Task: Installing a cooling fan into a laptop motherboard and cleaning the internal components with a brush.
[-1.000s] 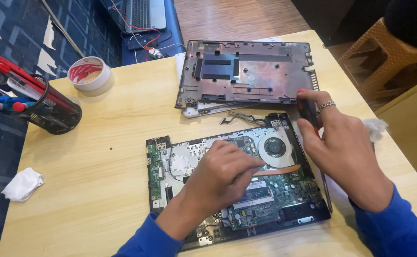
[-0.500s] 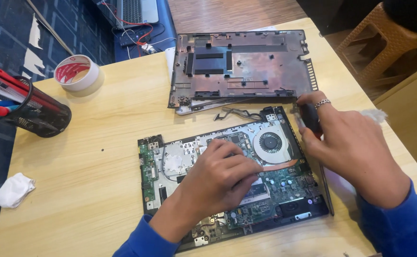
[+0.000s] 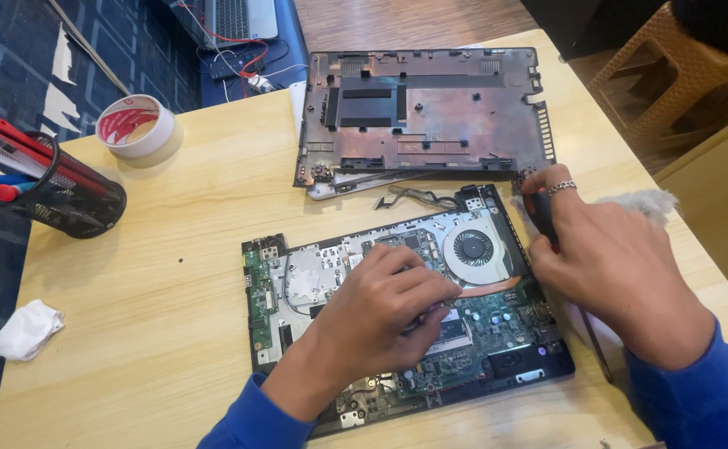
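**Two hands on an opened laptop**

Two hands work at the opened laptop base (image 3: 397,308), which lies on the wooden table (image 3: 172,291) with its circuit board showing. Its long axis runs roughly from nine o'clock to three o'clock, tipped slightly so the right end sits a little nearer the person; the hinge edge faces twelve o'clock.

Starting at nine o'clock of the table, a crumpled white tissue (image 3: 27,329) lies near the edge. Up at ten o'clock stands a black mesh holder (image 3: 69,199) full of red and blue tools, and just beyond it a roll of white tape (image 3: 135,125).

The left hand (image 3: 380,308) rests over the middle of the board, fingers curled down and pressing on the parts beneath; whether it pinches anything I cannot tell. Just to its right is the round cooling fan (image 3: 473,247), uncovered, with a copper heat pipe (image 3: 484,287) curving below it.

At twelve o'clock of the base lies the removed bottom cover (image 3: 426,108), inner side up, its long axis parallel to the base and nearly touching it.

The right hand (image 3: 613,266), a ring on one finger, is closed round a dark slim tool (image 3: 544,218) at the base's right edge, about three o'clock. A white cloth (image 3: 642,202) pokes out behind it.
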